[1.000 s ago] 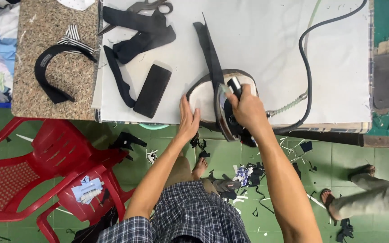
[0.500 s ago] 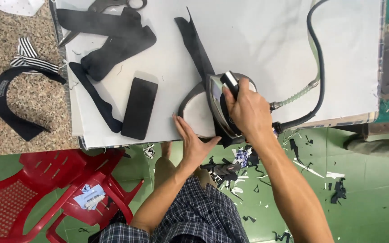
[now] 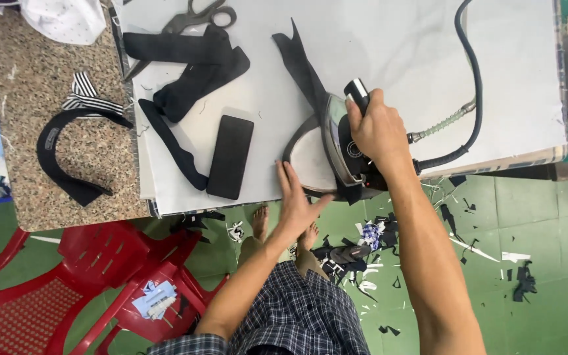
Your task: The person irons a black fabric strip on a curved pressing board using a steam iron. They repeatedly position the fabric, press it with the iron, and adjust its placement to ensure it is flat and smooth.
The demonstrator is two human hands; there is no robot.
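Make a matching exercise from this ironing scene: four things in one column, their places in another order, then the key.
1. grey steam iron
2. metal scissors
3. black rectangular fabric pad
4. black curved fabric band

A. on the speckled stone counter
B. at the white board's far edge
C. gripped by the right hand
D. flat on the white board, left of the left hand

Pairs: 1-C, 2-B, 3-D, 4-A

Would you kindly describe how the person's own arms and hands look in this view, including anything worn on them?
Both arms are bare from the wrist to at least the elbow. The left hand and right hand wear no gloves, and no rings, watch or bracelets are visible. A dark checked shirt with thin pale lines covers the torso; its sleeve shows only near the left upper arm.
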